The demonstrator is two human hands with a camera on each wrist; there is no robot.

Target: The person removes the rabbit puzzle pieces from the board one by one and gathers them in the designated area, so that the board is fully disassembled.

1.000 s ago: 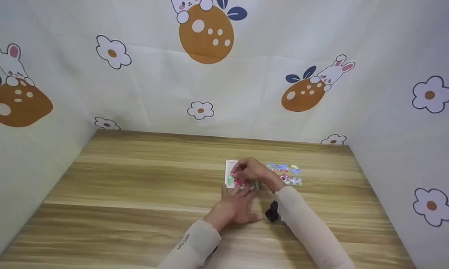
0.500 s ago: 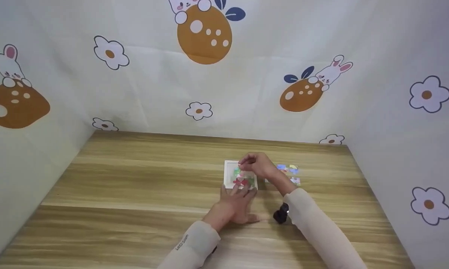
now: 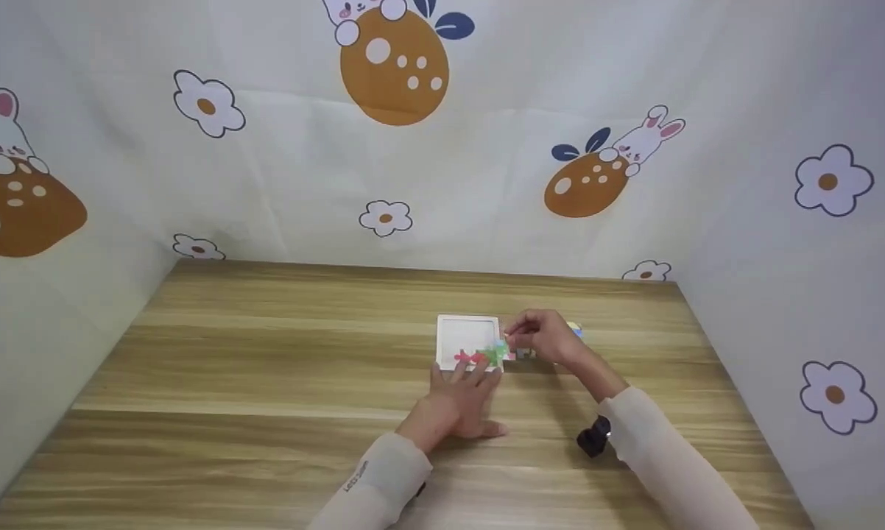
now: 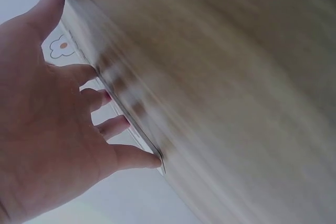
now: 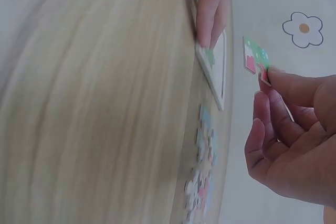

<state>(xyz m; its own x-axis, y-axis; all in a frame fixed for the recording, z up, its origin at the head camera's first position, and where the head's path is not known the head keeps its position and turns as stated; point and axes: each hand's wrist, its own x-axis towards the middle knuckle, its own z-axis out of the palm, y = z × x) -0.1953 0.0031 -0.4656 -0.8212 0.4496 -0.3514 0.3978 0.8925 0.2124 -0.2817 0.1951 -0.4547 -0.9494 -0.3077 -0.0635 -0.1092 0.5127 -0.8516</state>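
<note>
A small square puzzle tray (image 3: 468, 333) with a white rim lies on the table, red and green pieces (image 3: 463, 357) along its near side. My left hand (image 3: 459, 405) rests at the tray's near edge, fingers spread and fingertips on the rim; in the left wrist view the thumb (image 4: 47, 11) stands apart. My right hand (image 3: 549, 338) is at the tray's right side. Between its thumb and forefinger it pinches a green and pink puzzle piece (image 5: 256, 56), raised above the table in the right wrist view. Part of the tray's near edge is hidden by the left fingers.
Loose puzzle pieces (image 5: 202, 187) lie on the wooden table (image 3: 266, 383) right of the tray, partly covered by the right hand in the head view. A black wrist camera (image 3: 593, 438) sits under the right sleeve. Printed cloth walls (image 3: 302, 162) enclose the table.
My right hand has moved from over the tray to its right side, carrying the puzzle piece, and now covers more of the loose pieces. The left hand has stayed at the tray.
</note>
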